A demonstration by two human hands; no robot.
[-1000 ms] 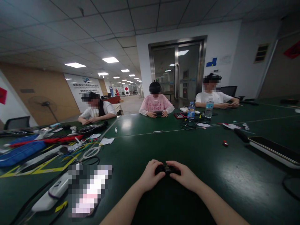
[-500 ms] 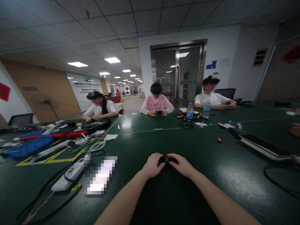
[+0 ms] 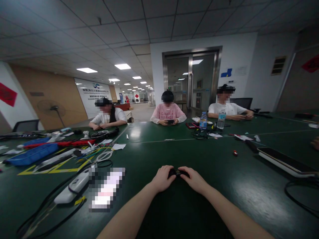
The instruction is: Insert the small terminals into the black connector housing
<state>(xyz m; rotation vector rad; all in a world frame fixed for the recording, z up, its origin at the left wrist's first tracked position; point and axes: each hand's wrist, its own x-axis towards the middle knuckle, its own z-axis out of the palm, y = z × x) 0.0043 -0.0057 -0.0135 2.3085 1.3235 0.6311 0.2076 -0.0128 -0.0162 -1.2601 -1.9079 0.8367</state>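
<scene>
My left hand and my right hand rest close together on the dark green table. Between them sits a small black object, gripped from both sides by curled fingers and thumbs. Its middle shows a lighter patch; the ends are hidden under my fingers, so its kind cannot be made out. To the left of my forearm lies a phone-like slab with a bright, pixelated screen.
A white power strip, tangled cables and a blue tray crowd the left. Two water bottles stand ahead right. A thick flat device and a small red item lie right. Several people sit across the table.
The view has tilted slightly upward, so the scene sits a little lower. Both hands keep the same grip on the small black object.
</scene>
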